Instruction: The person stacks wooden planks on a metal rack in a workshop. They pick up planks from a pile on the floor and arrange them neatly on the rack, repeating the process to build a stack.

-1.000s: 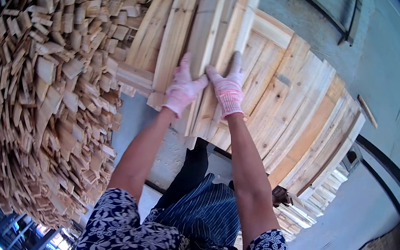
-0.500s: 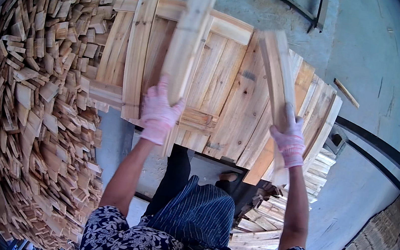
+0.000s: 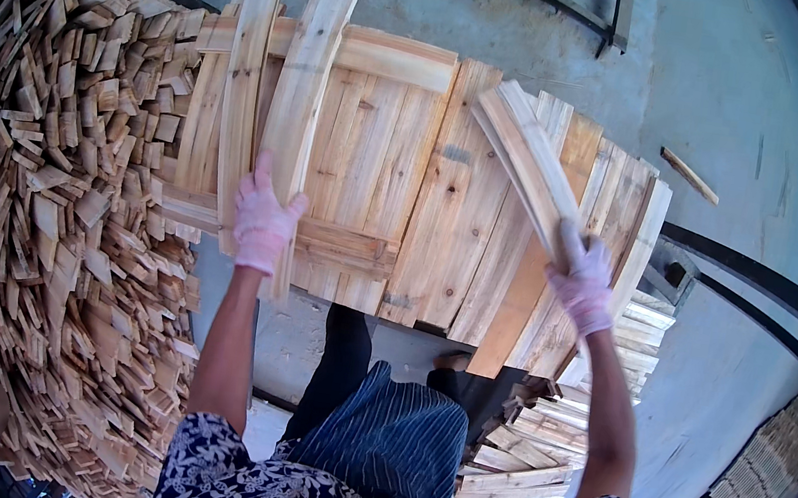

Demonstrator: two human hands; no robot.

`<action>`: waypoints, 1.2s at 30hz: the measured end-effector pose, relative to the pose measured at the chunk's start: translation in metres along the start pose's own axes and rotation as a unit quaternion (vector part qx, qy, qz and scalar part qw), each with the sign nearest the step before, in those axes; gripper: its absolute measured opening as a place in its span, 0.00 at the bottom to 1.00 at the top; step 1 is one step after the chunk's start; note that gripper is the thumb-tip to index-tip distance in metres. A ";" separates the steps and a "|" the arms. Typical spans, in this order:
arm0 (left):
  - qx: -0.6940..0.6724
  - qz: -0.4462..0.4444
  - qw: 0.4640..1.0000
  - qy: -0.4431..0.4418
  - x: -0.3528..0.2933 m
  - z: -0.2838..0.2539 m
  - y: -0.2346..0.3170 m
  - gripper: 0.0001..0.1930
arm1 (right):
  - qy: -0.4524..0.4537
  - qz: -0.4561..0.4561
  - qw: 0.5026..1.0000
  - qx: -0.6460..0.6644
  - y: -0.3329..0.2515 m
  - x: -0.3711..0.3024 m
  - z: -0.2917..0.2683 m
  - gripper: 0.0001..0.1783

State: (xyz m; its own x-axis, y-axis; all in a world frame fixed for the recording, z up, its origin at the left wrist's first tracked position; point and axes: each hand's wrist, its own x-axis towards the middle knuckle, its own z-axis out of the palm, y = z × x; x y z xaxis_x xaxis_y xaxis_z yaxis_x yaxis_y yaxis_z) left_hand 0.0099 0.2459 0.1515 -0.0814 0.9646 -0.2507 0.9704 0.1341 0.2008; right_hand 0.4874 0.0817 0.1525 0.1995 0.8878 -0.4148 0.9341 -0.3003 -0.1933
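Both my hands wear pale pink gloves. My left hand [image 3: 264, 221] is closed on the near part of a pale wooden plank [image 3: 306, 86], which lies across two crosswise boards, the far board [image 3: 394, 58] and the near board [image 3: 349, 246]. Just left of it, another plank [image 3: 246, 78] rests the same way. My right hand [image 3: 582, 279] grips the near end of a slanting wooden plank [image 3: 534, 161], held over the right part of the board-covered work surface [image 3: 451, 196]. It looks layered; I cannot tell whether it is one piece or two.
A large heap of short wood pieces [image 3: 48, 233] fills the left side. Stacked planks [image 3: 535, 438] lie low on the right, near my legs. A dark metal frame [image 3: 749, 270] juts out right of the work surface. One loose stick [image 3: 689, 174] lies on the floor.
My left hand has moved left with its plank, bringing it down beside the other plank. The right-hand plank has tilted further left at its far end.
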 end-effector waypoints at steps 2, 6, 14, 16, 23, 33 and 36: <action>0.047 -0.023 0.999 -0.016 0.016 0.000 0.001 0.50 | -0.013 -0.063 0.997 -0.048 0.004 0.032 -0.045 0.47; 0.103 -0.060 0.992 0.036 0.043 0.014 0.016 0.47 | -0.041 -0.151 0.977 -0.148 0.014 0.113 -0.076 0.47; 0.092 0.051 0.992 0.064 0.008 -0.007 0.042 0.49 | -0.050 -0.186 0.975 -0.110 0.062 0.149 -0.057 0.48; 0.033 0.089 0.992 0.085 -0.005 0.010 0.049 0.49 | -0.050 -0.198 0.971 -0.122 0.051 0.152 -0.067 0.48; 0.121 -0.099 0.988 0.002 0.021 0.071 0.114 0.53 | 0.022 -0.169 0.971 -0.169 0.060 0.159 -0.046 0.45; -0.510 -0.080 0.854 -0.069 -0.035 0.018 0.078 0.45 | 0.248 0.079 0.965 -0.012 0.131 0.045 0.002 0.47; -0.657 -0.210 0.710 -0.141 -0.140 0.001 0.070 0.43 | 0.078 0.306 0.938 0.140 0.175 -0.004 0.041 0.59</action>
State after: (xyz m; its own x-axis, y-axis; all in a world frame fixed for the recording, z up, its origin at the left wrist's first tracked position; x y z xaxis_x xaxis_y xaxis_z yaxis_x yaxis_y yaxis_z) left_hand 0.0890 0.1201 0.1999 -0.0714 0.7184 -0.6919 -0.1908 0.6711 0.7164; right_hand 0.6377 0.0117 0.0840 0.7342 0.5528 -0.3942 0.5203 -0.8311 -0.1965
